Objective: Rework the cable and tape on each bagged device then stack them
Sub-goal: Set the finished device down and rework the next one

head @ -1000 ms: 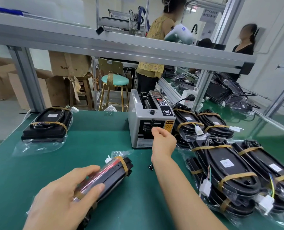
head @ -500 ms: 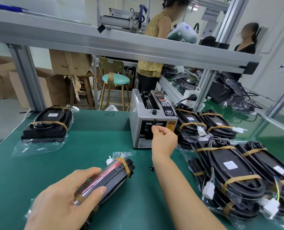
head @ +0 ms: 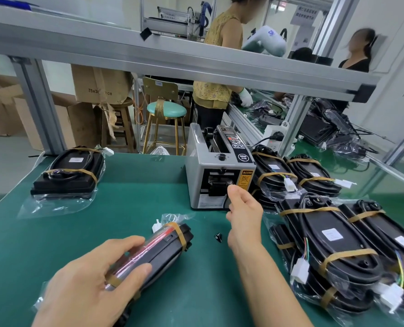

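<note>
My left hand (head: 85, 286) grips a black bagged device (head: 163, 251) tipped on its edge on the green mat, brown tape bands round it and a white connector (head: 156, 226) at its far end. My right hand (head: 243, 213) is at the front outlet of the grey tape dispenser (head: 201, 175), thumb and forefinger pinched on the tape end there; the strip itself is hard to make out. One taped, bagged device (head: 68, 173) lies at the far left. Several more bagged devices (head: 337, 244) are piled at the right.
A small black bit (head: 218, 237) lies on the mat between my hands. An aluminium frame beam (head: 172, 55) crosses overhead. Beyond the bench stand a stool (head: 166, 112), cardboard boxes (head: 99, 83) and two people at other benches.
My right hand has drawn slightly back and down from the dispenser outlet toward me. My left hand keeps the same hold on the device.
</note>
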The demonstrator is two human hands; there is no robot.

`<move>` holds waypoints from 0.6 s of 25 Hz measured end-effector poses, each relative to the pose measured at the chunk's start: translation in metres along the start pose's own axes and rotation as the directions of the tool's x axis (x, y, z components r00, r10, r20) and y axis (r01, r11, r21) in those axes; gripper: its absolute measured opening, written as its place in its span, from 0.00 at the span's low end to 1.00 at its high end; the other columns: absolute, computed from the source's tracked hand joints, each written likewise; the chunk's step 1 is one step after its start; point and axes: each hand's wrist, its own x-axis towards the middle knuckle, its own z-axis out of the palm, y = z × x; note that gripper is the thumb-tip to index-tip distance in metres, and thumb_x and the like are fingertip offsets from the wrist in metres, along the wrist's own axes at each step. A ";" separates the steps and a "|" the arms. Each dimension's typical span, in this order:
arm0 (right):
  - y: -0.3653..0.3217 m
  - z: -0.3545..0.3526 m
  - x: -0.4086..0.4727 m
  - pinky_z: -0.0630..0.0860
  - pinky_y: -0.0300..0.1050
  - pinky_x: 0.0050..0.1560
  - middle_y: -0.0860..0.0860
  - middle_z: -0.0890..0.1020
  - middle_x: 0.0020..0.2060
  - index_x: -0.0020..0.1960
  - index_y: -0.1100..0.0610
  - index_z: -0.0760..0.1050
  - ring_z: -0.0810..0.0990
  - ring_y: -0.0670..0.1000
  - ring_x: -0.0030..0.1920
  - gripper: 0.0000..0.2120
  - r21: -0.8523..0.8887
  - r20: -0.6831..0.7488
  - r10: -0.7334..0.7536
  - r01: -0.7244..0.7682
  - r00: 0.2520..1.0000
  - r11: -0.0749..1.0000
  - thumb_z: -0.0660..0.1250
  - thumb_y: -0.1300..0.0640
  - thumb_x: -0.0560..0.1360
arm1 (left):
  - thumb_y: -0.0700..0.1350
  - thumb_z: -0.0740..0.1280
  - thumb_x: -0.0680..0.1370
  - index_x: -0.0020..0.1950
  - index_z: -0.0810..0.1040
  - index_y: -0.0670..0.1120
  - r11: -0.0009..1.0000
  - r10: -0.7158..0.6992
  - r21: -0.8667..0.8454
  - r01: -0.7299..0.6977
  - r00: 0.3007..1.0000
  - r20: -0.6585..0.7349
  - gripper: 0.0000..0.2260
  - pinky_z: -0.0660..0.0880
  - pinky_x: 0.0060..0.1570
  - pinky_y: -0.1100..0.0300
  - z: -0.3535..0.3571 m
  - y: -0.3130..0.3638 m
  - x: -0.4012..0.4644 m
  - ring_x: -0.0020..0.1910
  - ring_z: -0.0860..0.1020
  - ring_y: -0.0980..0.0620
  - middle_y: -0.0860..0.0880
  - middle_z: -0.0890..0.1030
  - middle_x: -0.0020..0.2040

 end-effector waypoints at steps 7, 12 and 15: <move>-0.003 -0.021 0.000 0.67 0.38 0.30 0.52 0.75 0.30 0.43 0.65 0.80 0.70 0.50 0.31 0.06 -0.569 0.180 0.166 -0.035 0.970 0.821 0.68 0.62 0.73 | 0.63 0.68 0.61 0.52 0.76 0.69 0.999 -0.016 -0.048 0.016 1.000 0.000 0.20 0.75 0.41 0.62 0.000 0.000 0.000 0.39 0.78 0.64 0.69 0.79 0.42; 0.000 -0.022 0.012 0.70 0.43 0.41 0.55 0.76 0.41 0.34 0.57 0.65 0.74 0.56 0.42 0.10 -0.987 0.159 0.190 0.148 0.969 0.066 0.63 0.62 0.72 | 0.60 0.69 0.61 0.51 0.75 0.70 0.998 -0.023 -0.056 0.023 1.000 0.006 0.18 0.77 0.42 0.55 0.001 0.001 -0.002 0.37 0.78 0.62 0.69 0.80 0.41; 0.003 -0.016 0.015 0.69 0.44 0.41 0.55 0.75 0.41 0.33 0.57 0.64 0.73 0.57 0.42 0.10 -0.973 0.225 0.200 0.230 0.954 0.000 0.60 0.66 0.71 | 0.61 0.69 0.61 0.51 0.74 0.70 0.997 -0.028 -0.074 0.029 1.000 0.007 0.19 0.76 0.41 0.58 0.000 0.004 -0.001 0.39 0.78 0.62 0.70 0.79 0.42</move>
